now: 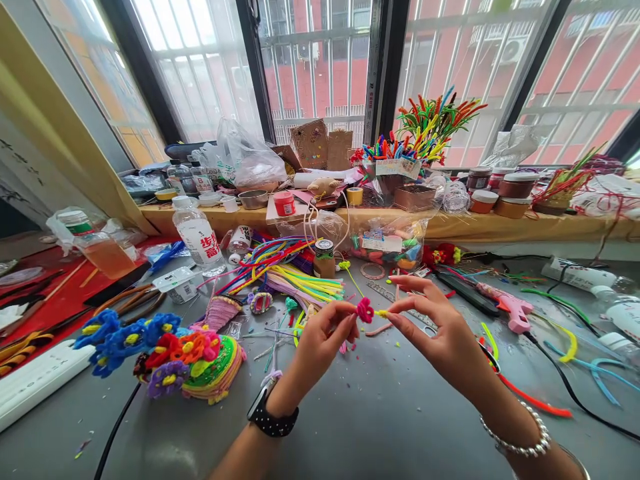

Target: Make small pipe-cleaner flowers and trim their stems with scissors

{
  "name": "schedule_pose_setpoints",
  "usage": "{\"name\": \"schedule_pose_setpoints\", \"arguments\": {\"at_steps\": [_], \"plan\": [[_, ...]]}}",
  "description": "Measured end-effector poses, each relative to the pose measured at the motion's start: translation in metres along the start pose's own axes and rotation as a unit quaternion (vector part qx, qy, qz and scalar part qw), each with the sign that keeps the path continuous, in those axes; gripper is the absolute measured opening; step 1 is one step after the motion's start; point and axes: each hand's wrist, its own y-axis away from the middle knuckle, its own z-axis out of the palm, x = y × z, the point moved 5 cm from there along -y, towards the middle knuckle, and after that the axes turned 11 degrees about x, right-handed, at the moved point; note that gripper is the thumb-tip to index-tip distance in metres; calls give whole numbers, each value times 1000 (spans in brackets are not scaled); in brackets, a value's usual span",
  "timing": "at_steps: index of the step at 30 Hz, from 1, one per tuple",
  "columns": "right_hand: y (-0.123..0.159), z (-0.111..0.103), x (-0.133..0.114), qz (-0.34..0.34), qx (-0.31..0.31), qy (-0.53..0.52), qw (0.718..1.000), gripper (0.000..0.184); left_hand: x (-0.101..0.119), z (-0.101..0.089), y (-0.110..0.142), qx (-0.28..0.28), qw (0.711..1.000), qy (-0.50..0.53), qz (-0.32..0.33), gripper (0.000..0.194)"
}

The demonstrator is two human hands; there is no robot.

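Observation:
A small pink pipe-cleaner flower [365, 310] is pinched between the thumb and index finger of my left hand [320, 340], above the grey table. The thumb and index finger of my right hand [440, 333] close on a short yellow pipe-cleaner piece [381, 313], which points at the flower's right side; I cannot tell whether it is joined to it. My right hand's other fingers are raised and spread. From behind the flower a thin green stem [355, 279] slants up and left to a small yellow-green tip.
Finished pipe-cleaner flowers [173, 350] lie at left. Loose pipe cleaners [300, 280] and a brown jar [325, 260] are behind my hands. At right lie a pink glue gun [515, 310] and its black cord [565, 380]. A plastic bottle [197, 237] stands back left.

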Motion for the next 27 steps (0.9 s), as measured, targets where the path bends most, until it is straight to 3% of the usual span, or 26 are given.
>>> {"name": "schedule_pose_setpoints", "arguments": {"at_steps": [5,13,27], "plan": [[2,-2,-9,-44,-16,48,998,13,-4,8,1,-62,997,5,-39,17],[5,1,-16,-96,-26,100,990,14,-9,11,3,-88,993,22,-70,15],[6,0,-19,-92,-13,109,990,13,-13,19,7,-127,983,60,-122,17]]}}
